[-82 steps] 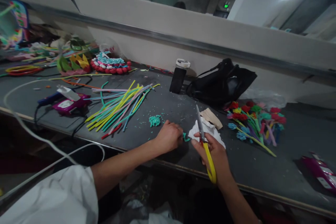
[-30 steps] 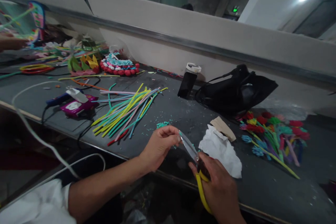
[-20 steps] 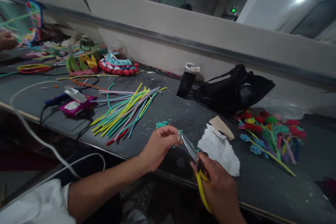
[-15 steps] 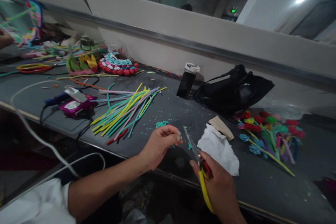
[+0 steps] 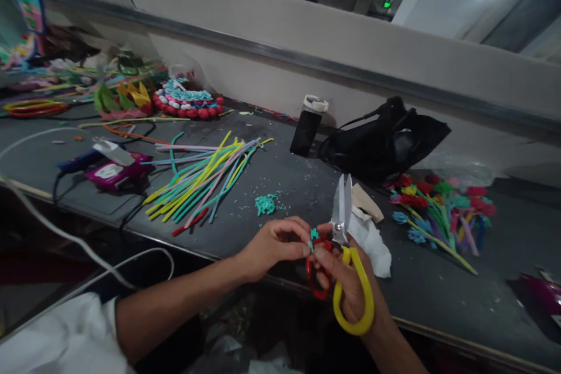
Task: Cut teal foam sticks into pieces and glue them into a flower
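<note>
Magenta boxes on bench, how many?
2. One box sits at left, beside the bundle of coloured sticks. The other box is at the right edge, partly cut off, right of the scissors in the right hand. Craft clutter at far left could hide more.

The left hand (image 5: pixel 272 245) is pinching a teal bit (image 5: pixel 312 235) between thumb and fingers, over the near edge of the table (image 5: pixel 284 169). The right hand (image 5: pixel 350 286) is holding the scissors (image 5: pixel 339 227), blades pointing away from the person and standing slightly apart; its thumb tip is coming close beside the bit. Teal scraps (image 5: pixel 265 204) are lying in a small heap beyond the left hand, and coloured rods (image 5: pixel 210 178) are spreading to its left. A white cloth (image 5: pixel 376 245) is lying behind the scissors, with brown paper (image 5: pixel 367 204) touching it. Flowers (image 5: pixel 445 216) are resting farther right. A bottle (image 5: pixel 305 131) is standing beside a black bag (image 5: pixel 381 143) near the wall.
</note>
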Demonstrator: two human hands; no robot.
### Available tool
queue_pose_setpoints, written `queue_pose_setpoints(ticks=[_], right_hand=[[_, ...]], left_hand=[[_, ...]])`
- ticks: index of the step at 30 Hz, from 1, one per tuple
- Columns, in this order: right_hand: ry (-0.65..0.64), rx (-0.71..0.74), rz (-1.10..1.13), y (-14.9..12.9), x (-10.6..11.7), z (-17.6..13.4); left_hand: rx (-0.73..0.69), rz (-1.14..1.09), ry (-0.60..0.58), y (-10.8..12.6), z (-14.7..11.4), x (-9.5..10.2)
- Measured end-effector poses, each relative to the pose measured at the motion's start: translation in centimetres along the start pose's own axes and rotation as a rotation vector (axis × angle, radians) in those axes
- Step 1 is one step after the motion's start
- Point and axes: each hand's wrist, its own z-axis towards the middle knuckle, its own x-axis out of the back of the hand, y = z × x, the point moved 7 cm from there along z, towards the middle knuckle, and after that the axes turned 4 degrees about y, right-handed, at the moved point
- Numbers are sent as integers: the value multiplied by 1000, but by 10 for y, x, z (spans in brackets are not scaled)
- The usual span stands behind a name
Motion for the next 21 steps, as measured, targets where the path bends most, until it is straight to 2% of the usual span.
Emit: queue_pose_setpoints(ticks=[8,15,21], right_hand=[[-4,-19,66,4,1,1],[92,127,-77,-4,10,0],[141,170,-193,-8,12,-3]], left_hand=[[-26,71,-43,4,0,-2],[30,31,44,-9,-1,1],[-110,252,49,2,-2,1]])
